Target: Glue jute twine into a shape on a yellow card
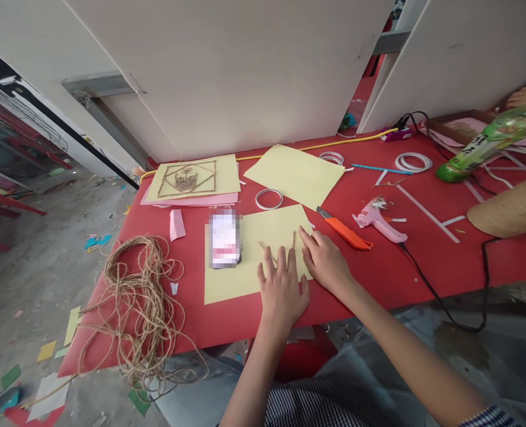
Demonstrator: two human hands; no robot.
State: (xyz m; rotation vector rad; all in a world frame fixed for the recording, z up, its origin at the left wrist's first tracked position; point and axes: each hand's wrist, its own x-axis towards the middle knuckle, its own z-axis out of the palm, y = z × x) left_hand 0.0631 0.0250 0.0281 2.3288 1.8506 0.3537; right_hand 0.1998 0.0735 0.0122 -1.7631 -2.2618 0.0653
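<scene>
A yellow sheet (245, 281) lies on the red table (227, 329), with a phone (225, 238) resting on its left part. My left hand (283, 290) lies on the sheet, fingers spread, just below a short piece of twine (265, 248). Another short twine piece (294, 239) stands out between the two hands. My right hand (325, 259) rests at the sheet's right edge, its index finger stretched out beside that piece and the other fingers slightly bent; nothing shows in its grasp.
Loose twine (144, 308) is heaped at the left. An orange cutter (347, 232) and a pink glue gun (381, 222) lie to the right. Behind are a twine picture (191, 178), another yellow sheet (293, 172) and tape rings (269, 199). A green bottle (480, 148) is far right.
</scene>
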